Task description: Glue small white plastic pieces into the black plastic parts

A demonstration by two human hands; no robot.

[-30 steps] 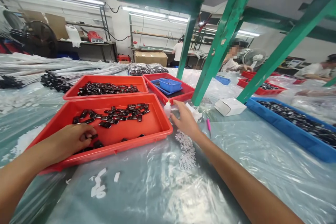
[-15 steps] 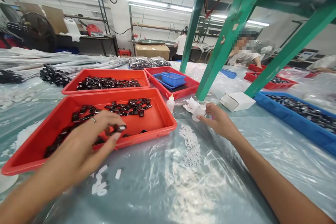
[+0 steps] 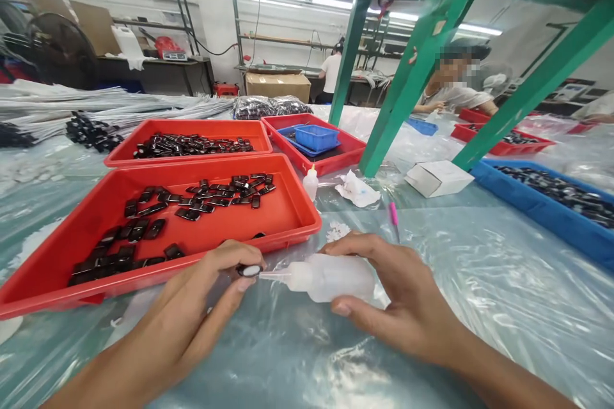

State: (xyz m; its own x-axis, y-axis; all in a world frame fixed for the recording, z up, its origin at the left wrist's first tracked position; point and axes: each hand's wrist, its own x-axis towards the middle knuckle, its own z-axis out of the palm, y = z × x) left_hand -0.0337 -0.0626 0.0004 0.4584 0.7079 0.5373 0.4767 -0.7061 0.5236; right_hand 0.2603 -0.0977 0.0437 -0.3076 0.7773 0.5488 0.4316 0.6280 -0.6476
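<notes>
Between the thumb and fingers of my left hand is a small black plastic part with a pale oval face. My right hand grips a translucent squeeze bottle lying sideways, its thin nozzle pointing left. The nozzle tip is at the black part's right end; whether they touch I cannot tell. Behind my left hand stands a red tray holding several loose black parts. Small white pieces lie on the table, partly hidden behind my right hand and the bottle.
A smaller dropper bottle stands beside the red tray. Crumpled tissue, a pink pen and a white box lie beyond my right hand. A green post rises from the table; a blue tray is at right.
My right hand has brought the squeeze bottle from near the tissue back toward me, turned sideways. My left hand has moved right and nearer with the black part, out from over the tray.
</notes>
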